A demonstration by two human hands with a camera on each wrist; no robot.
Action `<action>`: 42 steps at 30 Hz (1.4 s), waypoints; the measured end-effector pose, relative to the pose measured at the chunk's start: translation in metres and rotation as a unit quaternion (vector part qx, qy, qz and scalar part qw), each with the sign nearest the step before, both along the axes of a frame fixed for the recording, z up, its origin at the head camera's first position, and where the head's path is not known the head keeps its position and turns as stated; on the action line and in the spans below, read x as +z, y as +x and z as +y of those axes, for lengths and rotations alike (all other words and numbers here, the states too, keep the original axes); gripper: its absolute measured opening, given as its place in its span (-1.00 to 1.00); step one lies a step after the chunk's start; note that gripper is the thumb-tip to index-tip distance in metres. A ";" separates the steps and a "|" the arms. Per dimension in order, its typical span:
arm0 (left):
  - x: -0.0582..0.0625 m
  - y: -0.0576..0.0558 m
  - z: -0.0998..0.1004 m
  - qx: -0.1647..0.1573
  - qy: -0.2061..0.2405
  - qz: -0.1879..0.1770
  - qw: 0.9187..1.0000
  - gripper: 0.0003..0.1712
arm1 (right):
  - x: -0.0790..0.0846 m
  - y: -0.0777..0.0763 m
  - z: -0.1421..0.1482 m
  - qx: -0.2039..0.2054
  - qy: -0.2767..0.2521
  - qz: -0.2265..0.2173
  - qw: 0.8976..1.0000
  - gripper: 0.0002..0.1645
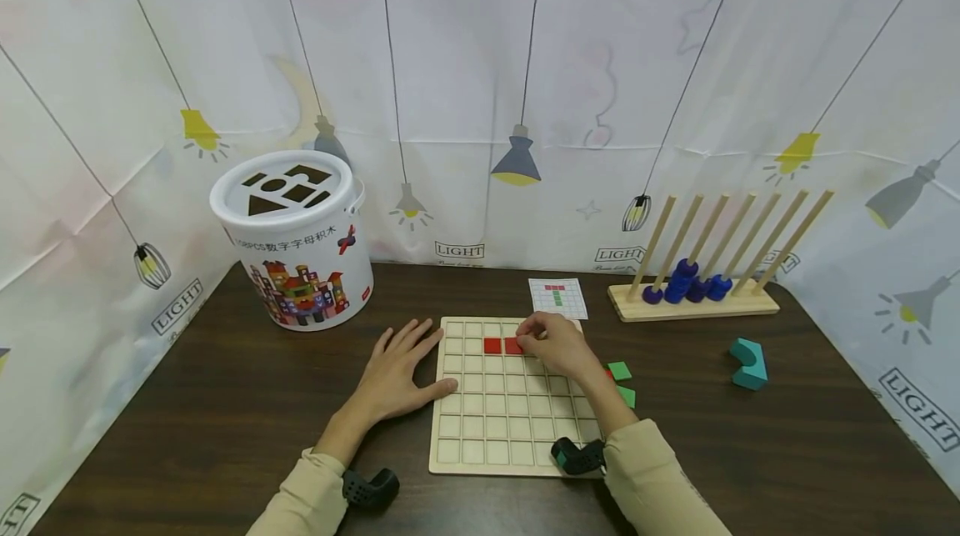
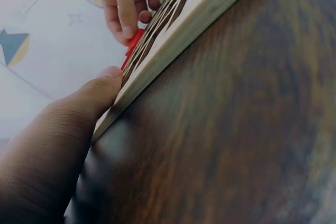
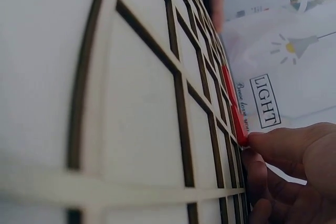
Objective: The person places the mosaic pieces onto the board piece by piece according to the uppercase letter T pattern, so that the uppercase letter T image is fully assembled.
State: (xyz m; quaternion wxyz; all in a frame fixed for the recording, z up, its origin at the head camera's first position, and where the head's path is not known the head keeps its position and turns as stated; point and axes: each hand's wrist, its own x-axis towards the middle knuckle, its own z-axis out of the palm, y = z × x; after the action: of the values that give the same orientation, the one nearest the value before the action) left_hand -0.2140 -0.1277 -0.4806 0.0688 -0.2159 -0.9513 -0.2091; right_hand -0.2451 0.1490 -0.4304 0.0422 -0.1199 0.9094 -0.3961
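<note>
Dark table (image 1: 225, 428) — right hand (image 1: 557, 344) hiding tile (image 1: 514, 345)

left hand (image 1: 397, 369): flat, fingers spread | right hand (image 1: 557, 346): fingers curled, tips pinched down

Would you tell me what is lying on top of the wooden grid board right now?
Two red tiles sit side by side in the wooden grid board. The right hand touches the right tile and covers the cells beneath it.
</note>
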 end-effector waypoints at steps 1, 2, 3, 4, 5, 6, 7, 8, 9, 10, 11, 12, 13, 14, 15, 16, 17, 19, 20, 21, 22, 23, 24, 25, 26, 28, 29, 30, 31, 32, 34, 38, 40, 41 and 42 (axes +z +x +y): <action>0.000 0.000 0.000 0.001 0.000 0.000 1.000 0.00 | 0.001 0.000 -0.001 0.003 0.004 0.002 1.000 -0.90; -0.001 0.000 0.000 0.001 0.000 0.000 1.000 0.00 | 0.001 0.001 -0.002 0.006 0.006 0.003 1.000 -0.90; -0.001 0.000 -0.001 0.002 -0.001 0.000 1.000 0.00 | 0.002 0.001 -0.002 0.009 0.009 0.003 1.000 -0.90; -0.001 0.000 -0.001 0.002 -0.001 0.000 1.000 0.00 | 0.002 0.001 -0.003 0.011 0.011 0.003 1.000 -0.90; -0.001 0.000 0.000 0.002 -0.001 0.001 1.000 0.00 | 0.002 0.002 -0.003 0.013 0.012 0.001 1.000 -0.90; -0.001 -0.001 0.000 0.002 -0.001 0.001 1.000 0.00 | 0.002 0.002 -0.004 0.013 0.012 -0.003 1.000 -0.90; -0.002 -0.001 0.000 0.002 -0.001 0.001 1.000 0.00 | 0.003 0.002 -0.004 0.014 0.011 -0.007 1.000 -0.90; -0.002 -0.001 0.000 0.002 -0.002 0.001 1.000 0.00 | 0.002 0.003 -0.004 0.013 0.009 -0.010 1.000 -0.90; -0.002 -0.001 0.000 0.003 -0.002 0.001 1.000 0.00 | 0.002 0.003 -0.004 0.011 0.009 -0.011 1.000 -0.90; -0.002 -0.001 0.000 0.003 -0.003 0.001 1.000 0.00 | 0.002 0.003 -0.004 0.011 0.009 -0.011 1.000 -0.90; -0.002 -0.001 0.000 0.003 -0.004 0.001 1.000 0.00 | 0.001 0.003 -0.004 0.011 0.009 -0.011 1.000 -0.90; -0.002 -0.001 0.000 0.004 -0.005 0.001 1.000 0.00 | 0.001 0.002 -0.004 0.011 0.011 -0.010 1.000 -0.90; -0.002 -0.001 0.000 0.004 -0.006 0.001 1.000 0.01 | 0.001 0.002 -0.004 0.010 0.010 -0.009 1.000 -0.90; -0.002 -0.001 0.000 0.005 -0.007 0.001 1.000 0.01 | 0.001 0.002 -0.005 0.008 0.010 -0.009 1.000 -0.90; -0.001 -0.001 0.000 0.005 -0.007 0.000 1.000 0.00 | 0.000 0.002 -0.005 0.008 0.011 -0.008 1.000 -0.91; -0.001 -0.001 0.000 0.005 -0.008 -0.001 1.000 0.00 | 0.000 0.002 -0.005 0.008 0.011 -0.006 1.000 -0.91; -0.001 -0.001 0.000 0.006 -0.006 -0.002 1.000 0.00 | 0.000 0.002 -0.006 0.008 0.012 -0.005 1.000 -0.92; 0.000 0.000 0.000 0.007 -0.006 -0.007 1.000 0.00 | 0.000 0.002 -0.007 0.007 0.013 -0.003 1.000 -0.92; 0.001 0.000 0.000 0.007 -0.006 -0.010 1.000 0.00 | 0.000 0.003 -0.007 0.008 0.014 0.000 1.000 -0.93; 0.001 0.000 0.000 0.008 -0.006 -0.012 1.000 0.00 | -0.001 0.003 -0.007 0.009 0.016 0.002 1.000 -0.92; 0.001 0.000 0.000 0.008 -0.005 -0.014 1.000 0.01 | -0.001 0.003 -0.007 0.009 0.017 0.002 1.000 -0.92; 0.002 0.000 0.001 0.009 -0.007 -0.016 1.000 0.01 | -0.001 0.003 -0.007 0.010 0.018 0.003 1.000 -0.92; 0.002 0.000 0.001 0.009 -0.008 -0.017 1.000 0.01 | -0.001 0.004 -0.007 0.011 0.019 0.002 1.000 -0.92; 0.002 0.000 0.001 0.010 -0.008 -0.018 1.000 0.01 | 0.000 0.004 -0.007 0.011 0.019 0.001 1.000 -0.91; 0.002 0.000 0.001 0.010 -0.009 -0.018 1.000 0.01 | 0.000 0.004 -0.006 0.013 0.021 0.000 1.000 -0.90; 0.002 0.001 0.001 0.010 -0.010 -0.017 1.000 0.01 | 0.001 0.005 -0.005 0.017 0.021 -0.005 1.000 -0.87; 0.002 0.001 0.002 0.009 -0.011 -0.017 1.000 0.01 | 0.001 0.005 -0.005 0.020 0.022 -0.006 1.000 -0.85; 0.002 0.001 0.002 0.009 -0.009 -0.017 1.000 0.01 | 0.001 0.005 -0.004 0.023 0.021 -0.007 0.999 -0.84; 0.002 0.001 0.002 0.008 -0.009 -0.016 1.000 0.00 | 0.002 0.005 -0.004 0.027 0.022 -0.006 0.999 -0.82; 0.002 0.001 0.002 0.008 -0.009 -0.016 1.000 0.00 | 0.001 0.005 -0.004 0.030 0.022 -0.006 0.999 -0.81; 0.002 0.001 0.002 0.007 -0.010 -0.015 1.000 0.00 | 0.001 0.005 -0.003 0.032 0.022 -0.005 0.999 -0.80; 0.001 0.000 0.002 0.008 -0.014 -0.014 1.000 0.00 | 0.001 0.005 -0.005 0.027 0.024 -0.005 0.999 -0.80; 0.001 0.000 0.002 0.008 -0.015 -0.012 1.000 0.00 | 0.000 0.005 -0.006 0.025 0.026 -0.005 0.999 -0.80; 0.001 0.000 0.001 0.008 -0.016 -0.012 1.000 0.00 | 0.000 0.005 -0.006 0.025 0.026 -0.005 0.999 -0.80; 0.001 0.000 0.001 0.008 -0.016 -0.012 1.000 0.00 | 0.000 0.004 -0.006 0.024 0.025 -0.006 0.999 -0.81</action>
State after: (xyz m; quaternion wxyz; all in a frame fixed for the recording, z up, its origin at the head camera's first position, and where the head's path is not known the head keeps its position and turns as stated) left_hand -0.2136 -0.1264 -0.4799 0.0556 -0.2070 -0.9569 -0.1958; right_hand -0.2406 0.1428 -0.4302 0.0599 -0.1384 0.9156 -0.3728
